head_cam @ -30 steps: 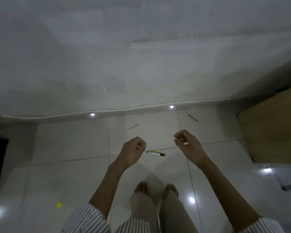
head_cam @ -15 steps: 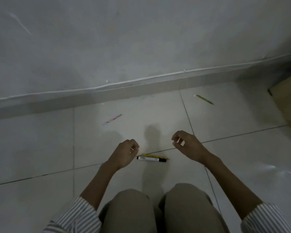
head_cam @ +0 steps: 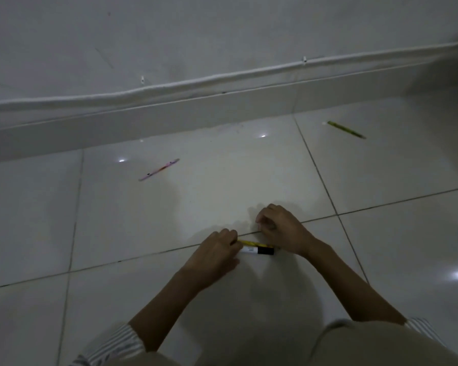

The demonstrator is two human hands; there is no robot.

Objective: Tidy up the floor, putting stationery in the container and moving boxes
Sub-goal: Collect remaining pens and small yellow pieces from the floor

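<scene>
Early, I judge: left hand (head_cam: 215, 253) curls over marker (head_cam: 258, 250) and yellow pencil (head_cam: 254, 243), grip unclear; right hand (head_cam: 282, 228) curled, contents unclear; pink pen (head_cam: 159, 169), green pen (head_cam: 346, 129) lie uncollected.

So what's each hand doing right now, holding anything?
Left hand: fingers curled at the ends of the pencil and marker; grip cannot be told.
Right hand: fingers curled; contents cannot be told.
</scene>
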